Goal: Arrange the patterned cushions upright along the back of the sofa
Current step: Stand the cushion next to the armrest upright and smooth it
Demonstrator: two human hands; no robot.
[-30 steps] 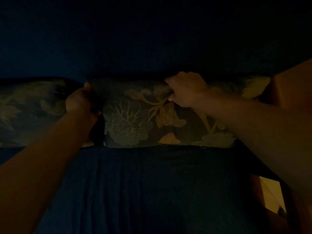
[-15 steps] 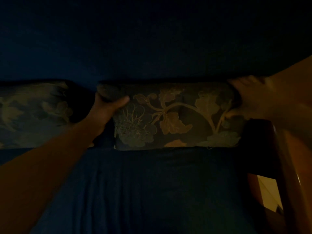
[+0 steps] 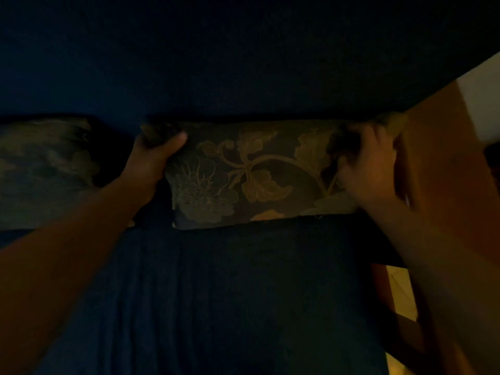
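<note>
The left hand (image 3: 151, 158) grips the upper left corner of the floral cushion (image 3: 251, 174), thumb across the front face and fingers curled over the top edge. The right hand (image 3: 370, 169) is closed on the cushion's upper right corner, though motion blur hides exactly how its fingers sit.

The step in hand looks like seating this cushion upright against the sofa back (image 3: 243, 63). Next it probably needs a push rearward and a squaring of the top edge, so that the cushion stands without leaning, before both hands let go.

Taking the floral cushion as the landmark: the dark blue sofa back rises behind and above it, and the sofa seat (image 3: 243, 293) spreads below, the cushion's lower edge resting on it. Its right half sits a little higher than its left, so it is slightly tilted. To its left, across a dark gap, a second patterned cushion (image 3: 46, 169) stands against the same back. To its right, just past the right hand, is the wooden armrest (image 3: 443, 163).

Both forearms reach forward from the lower corners of the view, the left rising diagonally to the cushion's left end, the right coming in close along the armrest.
</note>
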